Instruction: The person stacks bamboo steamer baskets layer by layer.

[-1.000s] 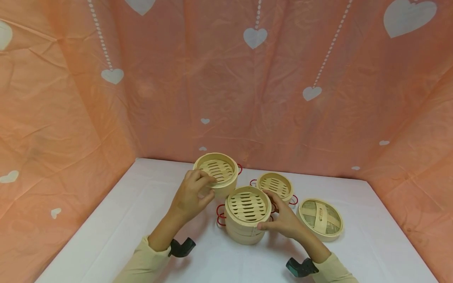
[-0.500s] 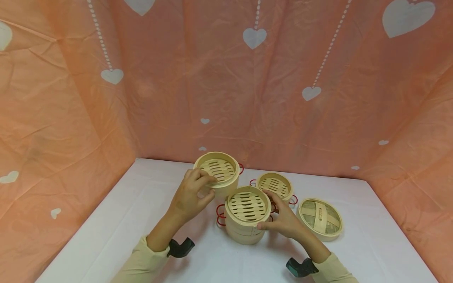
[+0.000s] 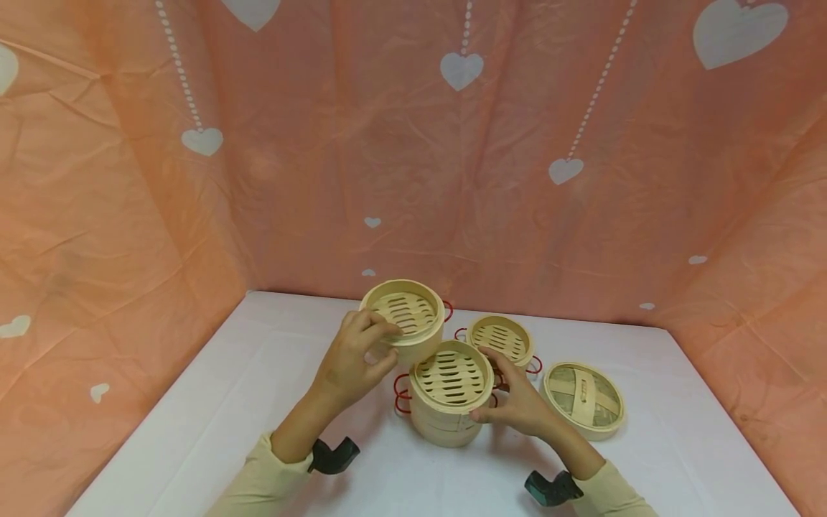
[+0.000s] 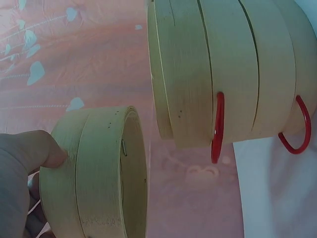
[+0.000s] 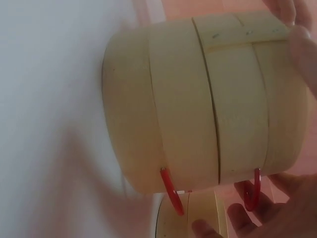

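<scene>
Steamer basket (image 3: pixel 410 314), seemingly in left hand (image 3: pixel 354 353)

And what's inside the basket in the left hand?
Only a slatted floor shows inside the basket; its near left part is covered by the left hand.

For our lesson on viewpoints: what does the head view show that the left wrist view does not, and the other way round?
Only the head view: the lid, the right hand, the loose basket behind it, and the slatted tops of the held basket and the stack.

Only the left wrist view: the held basket's hollow underside, with what looks like a staple inside.

Both: the left hand, the held basket, the stack with two red handles, the table and the heart-patterned backdrop.
</scene>
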`<state>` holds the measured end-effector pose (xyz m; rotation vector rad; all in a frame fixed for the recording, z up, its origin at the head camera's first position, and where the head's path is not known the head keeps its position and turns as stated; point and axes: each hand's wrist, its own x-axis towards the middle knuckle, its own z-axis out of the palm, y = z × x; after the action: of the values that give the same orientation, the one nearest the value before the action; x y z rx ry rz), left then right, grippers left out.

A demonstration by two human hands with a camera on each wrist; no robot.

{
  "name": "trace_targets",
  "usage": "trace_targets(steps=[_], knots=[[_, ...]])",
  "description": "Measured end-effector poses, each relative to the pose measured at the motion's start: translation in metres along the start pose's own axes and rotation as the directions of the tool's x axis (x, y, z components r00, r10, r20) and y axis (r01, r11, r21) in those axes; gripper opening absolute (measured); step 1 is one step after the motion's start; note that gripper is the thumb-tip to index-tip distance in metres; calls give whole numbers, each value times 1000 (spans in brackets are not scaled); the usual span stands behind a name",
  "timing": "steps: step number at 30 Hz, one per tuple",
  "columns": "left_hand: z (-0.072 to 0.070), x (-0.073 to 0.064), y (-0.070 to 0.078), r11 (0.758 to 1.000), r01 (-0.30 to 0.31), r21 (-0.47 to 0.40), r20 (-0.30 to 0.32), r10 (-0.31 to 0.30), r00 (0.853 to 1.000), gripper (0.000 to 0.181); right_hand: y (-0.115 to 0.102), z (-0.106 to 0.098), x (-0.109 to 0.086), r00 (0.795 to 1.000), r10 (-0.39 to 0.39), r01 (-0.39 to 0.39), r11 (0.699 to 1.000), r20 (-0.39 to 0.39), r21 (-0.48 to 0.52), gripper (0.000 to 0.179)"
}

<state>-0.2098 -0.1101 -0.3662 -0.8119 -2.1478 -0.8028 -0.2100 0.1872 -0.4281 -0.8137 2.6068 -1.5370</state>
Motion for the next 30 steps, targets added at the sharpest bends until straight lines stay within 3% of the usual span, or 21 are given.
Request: trace_targets(steps=[6, 30], knots=[[4, 2, 5, 1000, -1, -19, 1, 1, 1000, 24, 2, -2, -2, 1000, -31, 31, 999, -2, -22, 101], [12, 2, 34, 997, -45, -64, 25, 47, 999, 23, 3, -6, -6, 1000, 4, -5, 999, -15, -46, 92]])
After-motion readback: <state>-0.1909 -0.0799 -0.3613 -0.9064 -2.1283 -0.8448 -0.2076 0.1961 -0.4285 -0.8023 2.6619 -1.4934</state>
